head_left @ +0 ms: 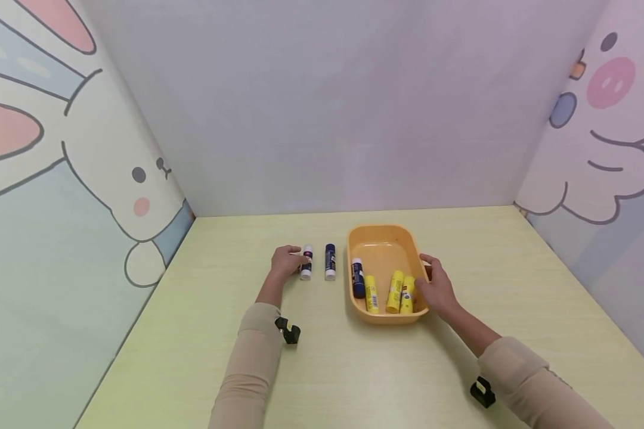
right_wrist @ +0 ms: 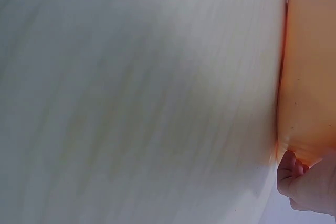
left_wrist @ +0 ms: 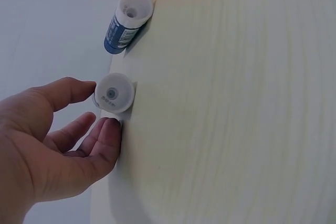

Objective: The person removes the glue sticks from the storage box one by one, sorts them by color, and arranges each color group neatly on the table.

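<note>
My left hand is at a glue stick with a dark label and white ends, lying on the table. In the left wrist view the thumb touches the side of this glue stick, while the bent fingers lie just beside it, not wrapped round it. Just right of it lies another glue stick, blue with a white end. My right hand grips the right rim of an orange plastic basket, thumb inside and fingers outside. Inside are a blue glue stick and yellow glue sticks.
The pale wood-grain table meets a plain back wall. Side panels carry a cartoon rabbit on the left and a cartoon pig on the right. A black wrist device sits on the left sleeve.
</note>
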`<state>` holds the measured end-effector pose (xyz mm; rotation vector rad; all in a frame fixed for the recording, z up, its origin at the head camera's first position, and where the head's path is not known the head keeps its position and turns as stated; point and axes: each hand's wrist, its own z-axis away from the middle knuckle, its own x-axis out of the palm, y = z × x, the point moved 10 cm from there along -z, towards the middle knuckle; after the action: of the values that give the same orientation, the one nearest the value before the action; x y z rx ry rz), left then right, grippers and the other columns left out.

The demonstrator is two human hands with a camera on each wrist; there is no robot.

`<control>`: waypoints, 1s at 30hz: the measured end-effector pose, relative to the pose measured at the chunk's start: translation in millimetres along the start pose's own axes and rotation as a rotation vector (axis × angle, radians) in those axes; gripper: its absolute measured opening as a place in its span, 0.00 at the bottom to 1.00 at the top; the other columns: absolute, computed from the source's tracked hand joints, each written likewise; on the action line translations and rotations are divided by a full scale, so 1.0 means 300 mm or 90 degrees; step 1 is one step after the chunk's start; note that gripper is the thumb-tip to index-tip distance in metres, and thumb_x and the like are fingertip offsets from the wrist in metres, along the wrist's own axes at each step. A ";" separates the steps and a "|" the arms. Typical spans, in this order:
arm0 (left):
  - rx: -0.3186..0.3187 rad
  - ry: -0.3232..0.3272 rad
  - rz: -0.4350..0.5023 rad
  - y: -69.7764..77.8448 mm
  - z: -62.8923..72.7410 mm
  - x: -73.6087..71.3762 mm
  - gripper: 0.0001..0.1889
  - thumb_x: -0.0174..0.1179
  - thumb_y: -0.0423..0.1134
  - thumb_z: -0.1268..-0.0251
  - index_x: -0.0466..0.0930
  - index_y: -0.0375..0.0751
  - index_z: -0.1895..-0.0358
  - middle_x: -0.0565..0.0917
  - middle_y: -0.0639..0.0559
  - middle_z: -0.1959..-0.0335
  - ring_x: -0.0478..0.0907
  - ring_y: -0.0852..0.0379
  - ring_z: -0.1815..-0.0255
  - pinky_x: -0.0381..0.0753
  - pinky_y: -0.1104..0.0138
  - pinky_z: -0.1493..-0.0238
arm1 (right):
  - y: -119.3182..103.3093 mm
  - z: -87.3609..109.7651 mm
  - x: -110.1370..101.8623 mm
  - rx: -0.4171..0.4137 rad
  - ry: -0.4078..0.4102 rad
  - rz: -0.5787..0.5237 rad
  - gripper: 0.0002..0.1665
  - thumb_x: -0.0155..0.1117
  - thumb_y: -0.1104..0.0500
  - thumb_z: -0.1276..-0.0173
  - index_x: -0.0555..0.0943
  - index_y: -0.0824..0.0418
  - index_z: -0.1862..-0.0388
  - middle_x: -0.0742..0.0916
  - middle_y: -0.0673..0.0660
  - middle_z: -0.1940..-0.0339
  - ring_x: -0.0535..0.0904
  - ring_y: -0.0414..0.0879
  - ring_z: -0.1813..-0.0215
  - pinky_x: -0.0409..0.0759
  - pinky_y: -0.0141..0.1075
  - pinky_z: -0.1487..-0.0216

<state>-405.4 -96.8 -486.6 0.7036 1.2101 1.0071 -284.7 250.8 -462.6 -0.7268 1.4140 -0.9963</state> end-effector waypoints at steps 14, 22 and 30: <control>-0.008 -0.005 0.010 0.005 0.008 -0.004 0.25 0.67 0.33 0.49 0.75 0.34 0.44 0.77 0.37 0.49 0.76 0.53 0.65 0.78 0.67 0.67 | 0.003 -0.003 0.001 0.002 0.001 0.002 0.37 0.45 0.69 0.36 0.50 0.64 0.28 0.68 0.72 0.40 0.67 0.63 0.41 0.68 0.55 0.43; 0.012 -0.007 0.039 0.042 0.019 -0.008 0.23 0.64 0.34 0.44 0.74 0.35 0.43 0.76 0.39 0.48 0.78 0.47 0.55 0.79 0.62 0.57 | -0.002 -0.001 -0.001 -0.002 -0.004 0.001 0.36 0.45 0.69 0.35 0.49 0.64 0.28 0.67 0.72 0.38 0.65 0.63 0.40 0.67 0.55 0.42; 0.032 -0.030 0.057 0.096 0.047 -0.006 0.26 0.64 0.35 0.44 0.72 0.34 0.41 0.79 0.39 0.53 0.77 0.46 0.53 0.79 0.59 0.55 | -0.001 -0.005 0.002 -0.006 -0.004 -0.003 0.36 0.45 0.70 0.35 0.49 0.65 0.28 0.67 0.72 0.39 0.66 0.63 0.40 0.68 0.55 0.43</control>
<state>-398.8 -85.5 -457.3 0.8224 1.1748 1.0312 -286.1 250.4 -462.8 -0.7393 1.4130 -0.9903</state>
